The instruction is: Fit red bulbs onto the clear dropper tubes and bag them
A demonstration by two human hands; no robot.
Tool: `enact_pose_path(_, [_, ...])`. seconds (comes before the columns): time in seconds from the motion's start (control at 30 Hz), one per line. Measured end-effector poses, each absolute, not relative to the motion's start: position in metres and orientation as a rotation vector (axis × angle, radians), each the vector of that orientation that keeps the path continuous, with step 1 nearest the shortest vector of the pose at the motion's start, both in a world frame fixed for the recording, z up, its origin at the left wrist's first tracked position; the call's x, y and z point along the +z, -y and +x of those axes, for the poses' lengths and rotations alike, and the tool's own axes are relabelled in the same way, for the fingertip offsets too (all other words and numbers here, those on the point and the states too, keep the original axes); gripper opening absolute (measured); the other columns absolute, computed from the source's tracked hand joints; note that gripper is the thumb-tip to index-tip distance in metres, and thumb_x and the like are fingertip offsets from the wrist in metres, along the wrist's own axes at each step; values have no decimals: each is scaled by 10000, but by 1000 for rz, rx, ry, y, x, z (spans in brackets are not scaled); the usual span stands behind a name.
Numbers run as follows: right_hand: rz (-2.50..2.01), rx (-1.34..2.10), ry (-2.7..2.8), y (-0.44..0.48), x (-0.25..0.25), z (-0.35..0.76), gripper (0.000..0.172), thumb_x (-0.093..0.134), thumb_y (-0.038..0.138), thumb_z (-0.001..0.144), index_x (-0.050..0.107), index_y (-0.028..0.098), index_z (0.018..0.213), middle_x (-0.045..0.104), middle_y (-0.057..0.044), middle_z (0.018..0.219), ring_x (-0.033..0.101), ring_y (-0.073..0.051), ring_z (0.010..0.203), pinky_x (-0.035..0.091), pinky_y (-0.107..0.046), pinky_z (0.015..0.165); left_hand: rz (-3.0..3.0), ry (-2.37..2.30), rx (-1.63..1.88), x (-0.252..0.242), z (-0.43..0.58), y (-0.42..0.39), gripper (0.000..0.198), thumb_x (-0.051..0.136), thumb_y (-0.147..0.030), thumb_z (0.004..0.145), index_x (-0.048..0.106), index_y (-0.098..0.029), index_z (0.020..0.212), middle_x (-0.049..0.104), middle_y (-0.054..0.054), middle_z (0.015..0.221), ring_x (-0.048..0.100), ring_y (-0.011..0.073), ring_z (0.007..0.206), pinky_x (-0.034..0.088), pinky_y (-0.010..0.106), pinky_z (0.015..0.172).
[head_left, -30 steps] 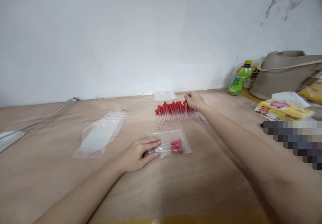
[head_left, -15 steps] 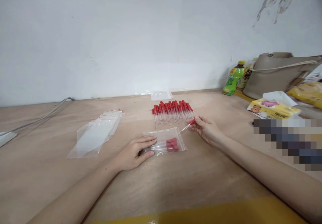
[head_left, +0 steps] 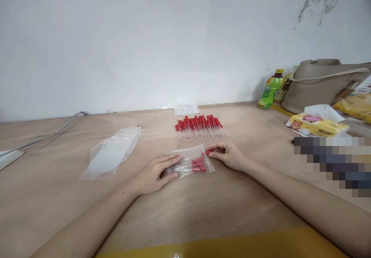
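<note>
A clear zip bag [head_left: 185,157] lies flat on the table with several red-bulbed glass droppers [head_left: 199,165] inside, their bulbs toward the bag's right end. My left hand [head_left: 156,174] rests on the bag's left end, fingers stretched out and thumb apart. My right hand [head_left: 227,154] pinches another dropper [head_left: 208,152] by its red bulb at the bag's right-hand opening. Its thin tube points left into the bag and is hard to make out through the plastic. Behind the bag, a row of loose droppers [head_left: 198,126] lies with red bulbs facing the wall.
Overlapping clear bags [head_left: 111,153] lie at the left, near a grey cable [head_left: 55,134]. More bags [head_left: 187,110] sit by the wall. At the right are a green bottle [head_left: 271,90], a beige handbag [head_left: 315,86] and a yellow tissue pack [head_left: 317,126].
My right hand has moved left and slightly nearer, bringing the dropper's tube into the bag's opening. The left hand has stayed in place on the bag.
</note>
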State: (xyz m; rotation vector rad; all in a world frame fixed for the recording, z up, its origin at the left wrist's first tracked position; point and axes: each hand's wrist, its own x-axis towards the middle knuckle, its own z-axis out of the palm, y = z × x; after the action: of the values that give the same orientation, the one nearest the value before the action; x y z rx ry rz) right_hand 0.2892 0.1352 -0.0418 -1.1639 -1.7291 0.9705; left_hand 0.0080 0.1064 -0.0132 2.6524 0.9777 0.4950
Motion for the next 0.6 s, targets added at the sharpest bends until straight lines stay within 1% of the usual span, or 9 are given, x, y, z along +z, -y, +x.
enact_pose_path(0.1, [-1142,929,1745,-135,-44,282,193,614,242,650,610,172,830,645,-26,754,581,-142,685,457,-294,652,2674,-982,491,-14,8,-107,467,467,-316,845,374,-250,1297,438,56,1311,414,221,1190,344,409,995])
enact_pose_path(0.17, [-1096,937,1711,-136,-45,278,188,603,222,652,551,178,828,638,-25,768,586,-138,705,459,-293,669,2678,-981,490,-15,8,-108,469,467,-316,845,372,-248,1299,435,57,1312,412,222,1191,342,410,997])
enact_pose_path(0.3, [-1021,930,1661,-138,-49,273,209,587,210,663,429,206,801,600,5,745,581,-122,677,460,-266,627,2663,-973,489,-15,8,-108,469,472,-317,842,378,-247,1296,435,59,1312,410,225,1192,335,409,1001])
enact_pose_path(0.37, [-1009,903,1703,-136,-51,271,180,568,211,683,427,206,795,571,11,731,573,-119,672,456,-255,612,2651,-977,491,-15,8,-108,469,476,-318,839,383,-248,1293,437,58,1311,410,223,1193,329,407,1007])
enact_pose_path(0.47, [-1001,856,1804,-133,-51,270,109,508,221,738,454,202,832,570,-2,752,569,-123,706,452,-257,635,2639,-974,498,-15,8,-108,463,478,-315,839,391,-246,1289,438,60,1310,415,222,1190,336,404,1003])
enact_pose_path(0.6, [-1090,658,1835,-139,-47,277,128,504,257,752,497,190,860,589,-18,753,557,-130,677,442,-255,610,2639,-935,523,-17,7,-109,448,475,-308,841,407,-240,1279,460,71,1290,436,227,1172,363,411,981])
